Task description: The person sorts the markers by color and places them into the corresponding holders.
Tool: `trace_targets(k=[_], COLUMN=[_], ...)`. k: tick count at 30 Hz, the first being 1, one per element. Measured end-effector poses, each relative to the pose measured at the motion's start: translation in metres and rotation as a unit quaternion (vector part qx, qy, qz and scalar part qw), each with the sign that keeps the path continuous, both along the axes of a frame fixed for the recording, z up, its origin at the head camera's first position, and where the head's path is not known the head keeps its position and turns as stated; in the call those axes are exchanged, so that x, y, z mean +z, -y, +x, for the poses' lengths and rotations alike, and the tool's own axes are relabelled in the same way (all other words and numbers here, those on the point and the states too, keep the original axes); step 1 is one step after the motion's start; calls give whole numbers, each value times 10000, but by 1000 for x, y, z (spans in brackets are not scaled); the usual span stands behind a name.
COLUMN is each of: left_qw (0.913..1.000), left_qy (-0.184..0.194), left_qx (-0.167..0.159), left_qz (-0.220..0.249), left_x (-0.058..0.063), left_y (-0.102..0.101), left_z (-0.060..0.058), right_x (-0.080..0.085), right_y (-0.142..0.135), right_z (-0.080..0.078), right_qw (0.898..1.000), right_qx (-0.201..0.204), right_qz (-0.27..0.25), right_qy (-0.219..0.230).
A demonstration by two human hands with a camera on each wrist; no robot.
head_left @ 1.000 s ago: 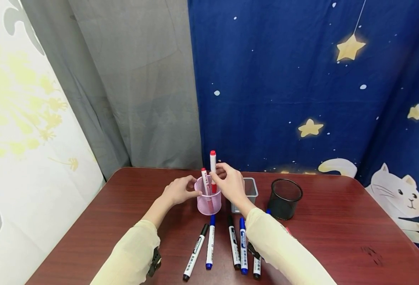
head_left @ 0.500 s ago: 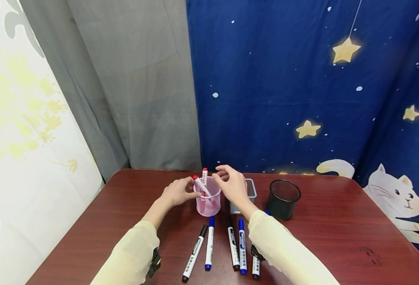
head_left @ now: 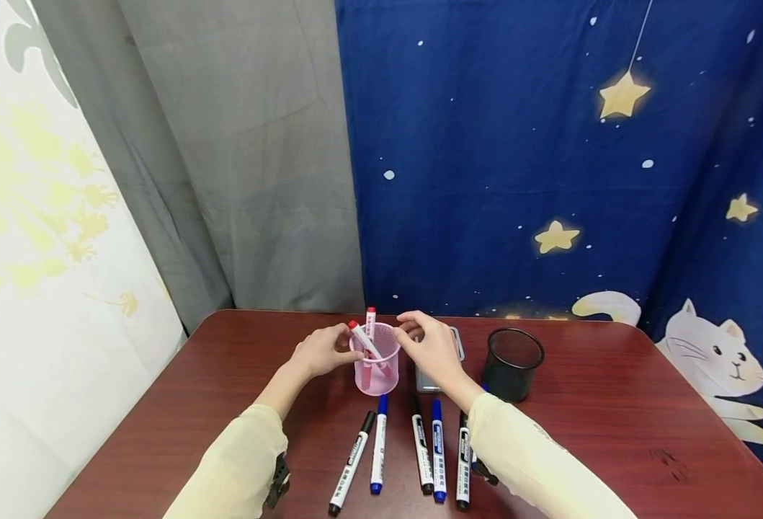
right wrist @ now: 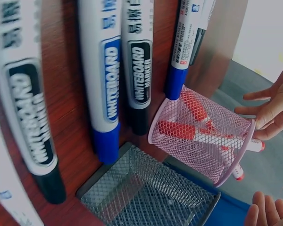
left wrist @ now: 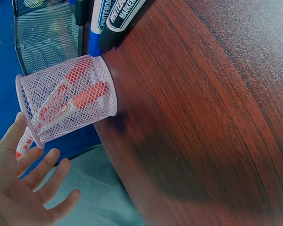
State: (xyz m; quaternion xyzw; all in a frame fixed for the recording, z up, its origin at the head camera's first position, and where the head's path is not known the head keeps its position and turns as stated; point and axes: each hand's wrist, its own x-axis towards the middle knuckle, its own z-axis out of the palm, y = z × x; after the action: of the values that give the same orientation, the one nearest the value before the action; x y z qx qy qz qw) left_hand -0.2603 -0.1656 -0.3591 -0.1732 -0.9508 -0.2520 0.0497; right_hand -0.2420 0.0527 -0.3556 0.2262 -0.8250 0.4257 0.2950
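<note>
A pink mesh pen holder (head_left: pixel 377 385) stands upright at the back of the table with two red-capped whiteboard markers leaning in it, one a steep red marker (head_left: pixel 371 321), the other a slanted red marker (head_left: pixel 362 336). My left hand (head_left: pixel 316 353) holds the holder's rim from the left, thumb in front and fingers behind; in the left wrist view, thumb and forefinger meet the rim while the other fingers spread away. My right hand (head_left: pixel 431 349) is just right of the rim, fingers loosely bent and holding nothing. It partly hides a grey mesh tray (head_left: pixel 426 383).
A black mesh pen holder (head_left: pixel 511 378) stands to the right. In front lie several black- and blue-capped whiteboard markers, among them a black marker (head_left: pixel 353 461) at left and a blue marker (head_left: pixel 439 450). Another blue marker is mostly hidden by the right sleeve (head_left: pixel 524 461).
My right hand let go of a red marker, which dropped into the pink holder and leans there. The right hand then moved slightly right and down; the left hand stayed at the rim.
</note>
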Motion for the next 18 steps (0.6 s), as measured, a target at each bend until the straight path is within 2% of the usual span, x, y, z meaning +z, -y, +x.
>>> trace_targets(k=[6,7,18], left_qw=[10000,9998,9997], left_qy=[-2,131,164], left_qx=[23,156,189], left_qz=[6,-37,-70], left_x=[0,5,6], left_y=[-1,-4,-4], left_z=[1,5,5], right_x=[5,6,11], right_y=[-11,-14,-34], right_z=[10,11,25], right_qw=[9988,9986,9977], right_qx=[-289,-301,-89], right_qz=[399,441,649], right_qy=[16,32,-154])
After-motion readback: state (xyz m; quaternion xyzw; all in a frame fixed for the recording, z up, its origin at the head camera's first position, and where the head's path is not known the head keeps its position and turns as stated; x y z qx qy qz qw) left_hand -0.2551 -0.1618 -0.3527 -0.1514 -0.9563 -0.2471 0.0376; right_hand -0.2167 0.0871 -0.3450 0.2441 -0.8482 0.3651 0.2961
